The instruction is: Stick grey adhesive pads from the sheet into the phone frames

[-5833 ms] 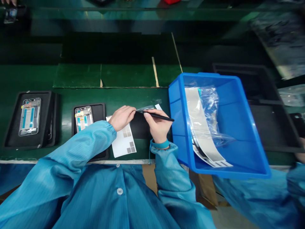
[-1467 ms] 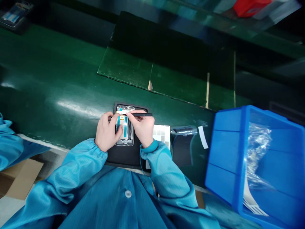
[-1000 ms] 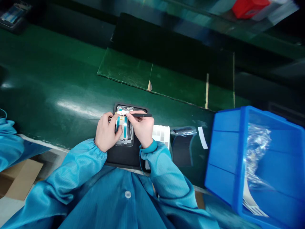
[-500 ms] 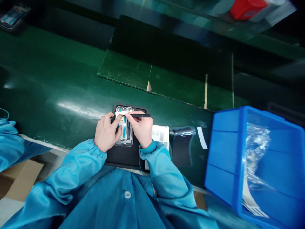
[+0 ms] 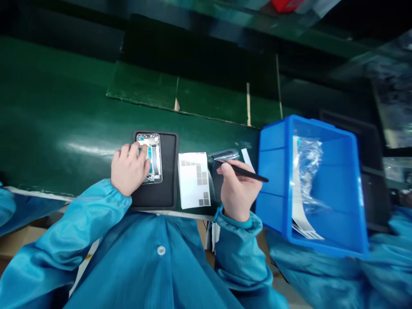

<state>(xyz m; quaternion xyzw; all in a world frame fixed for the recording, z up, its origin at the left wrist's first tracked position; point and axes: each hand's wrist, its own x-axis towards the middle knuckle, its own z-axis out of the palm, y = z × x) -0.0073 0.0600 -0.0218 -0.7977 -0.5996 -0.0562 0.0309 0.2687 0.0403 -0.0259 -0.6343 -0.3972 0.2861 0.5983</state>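
My left hand rests with its fingers on the lower left of an open phone frame, which shows teal and white strips inside. The frame lies on a black rubber mat. My right hand grips black tweezers, their tips pointing left towards a dark film piece. Between the hands lies a white sheet of grey square labels, untouched by either hand.
A blue plastic bin stands to the right, holding a clear bag and a long white liner strip. A white paper strip lies next to the bin. Blue sleeves of another person show at the lower right.
My right hand has moved right, off the phone frame, with the tweezers in it. My left hand has slid lower on the frame. The view has shifted, showing the label sheet fully.
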